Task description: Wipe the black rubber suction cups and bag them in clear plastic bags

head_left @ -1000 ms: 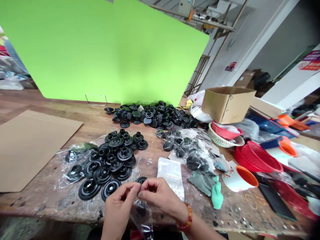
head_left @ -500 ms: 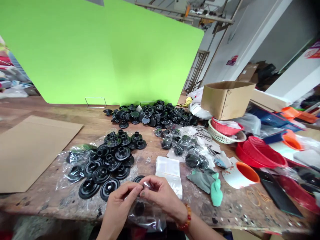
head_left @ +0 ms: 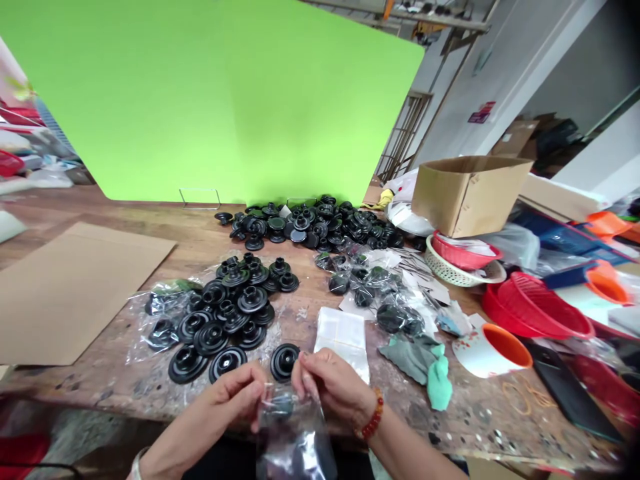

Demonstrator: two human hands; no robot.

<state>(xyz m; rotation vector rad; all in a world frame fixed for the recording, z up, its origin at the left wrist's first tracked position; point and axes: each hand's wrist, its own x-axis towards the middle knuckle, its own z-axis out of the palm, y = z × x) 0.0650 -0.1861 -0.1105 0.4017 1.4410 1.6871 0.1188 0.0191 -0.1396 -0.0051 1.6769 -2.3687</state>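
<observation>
At the table's front edge, my left hand (head_left: pixel 235 395) pinches the top left of a clear plastic bag (head_left: pixel 295 437). The bag's top right is pinched by my right hand (head_left: pixel 333 383), which has a beaded bracelet at the wrist. A dark round shape shows through the bag's lower part, blurred by glare. Just beyond my fingers lies a single black disc part (head_left: pixel 285 362). A pile of black disc parts (head_left: pixel 230 303) is to the left. Flat clear bags (head_left: pixel 342 333) lie stacked behind my right hand.
Black parts (head_left: pixel 320 223) are heaped along the green board (head_left: pixel 200 100). Bagged parts (head_left: pixel 395 319), a teal cloth (head_left: pixel 439 380), an orange-lined roll (head_left: pixel 480 350), red baskets (head_left: pixel 540 307) and a cardboard box (head_left: pixel 465 193) stand right. Flat cardboard (head_left: pixel 75 293) lies left.
My hands have moved apart, and the bag now hangs stretched between them. The black disc beyond my fingers has come into fuller view. The whole scene has shifted slightly right.
</observation>
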